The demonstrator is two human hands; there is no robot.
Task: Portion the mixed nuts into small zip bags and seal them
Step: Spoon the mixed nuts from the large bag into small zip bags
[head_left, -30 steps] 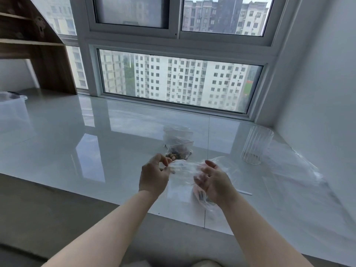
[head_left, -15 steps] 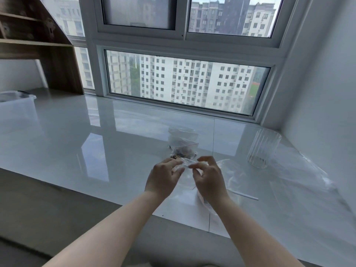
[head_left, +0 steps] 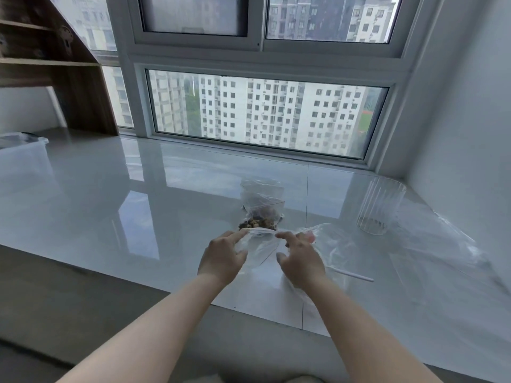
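Note:
A small clear zip bag (head_left: pixel 260 246) hangs between my two hands above the glossy white sill (head_left: pixel 110 211). My left hand (head_left: pixel 221 258) pinches the bag's top strip at its left end. My right hand (head_left: pixel 300 258) pinches the same strip near its right end. Just behind, a small zip bag with brown mixed nuts (head_left: pixel 261 214) stands on the sill. Whether the held bag has nuts in it I cannot tell.
A ribbed clear glass cup (head_left: pixel 380 208) stands at the right. Large crumpled clear plastic bags (head_left: pixel 431 244) and a white strip (head_left: pixel 352 275) lie right of my hands. A clear plastic bin (head_left: pixel 22 158) sits far left below wooden shelves (head_left: pixel 55 64). The window is behind.
My hands moved apart along the top strip of the small bag, after coming together half a second ago. The view has shifted closer to the sill.

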